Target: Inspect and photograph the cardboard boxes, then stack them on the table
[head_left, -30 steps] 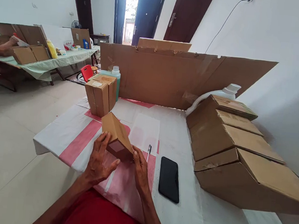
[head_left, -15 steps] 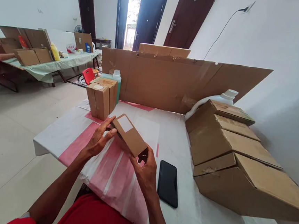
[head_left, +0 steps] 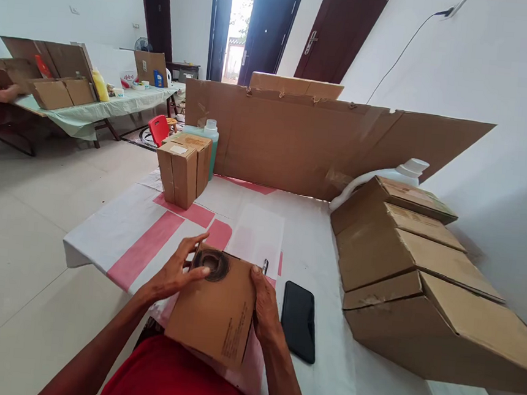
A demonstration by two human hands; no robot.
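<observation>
Beyond the held box (head_left: pixel 216 313), there is room over the white sheet (head_left: pixel 258 234) until the cardboard panel (head_left: pixel 287 141) blocks.

White walls (head_left: pixel 499 83), pale tiled floor (head_left: pixel 35 214), doorway (head_left: pixel 236 47) daylit.

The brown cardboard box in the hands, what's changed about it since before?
The brown cardboard box came toward the person and turned, showing a broad face with a dark ring. The left hand and right hand stay at it. The flat black phone stayed put.
</observation>
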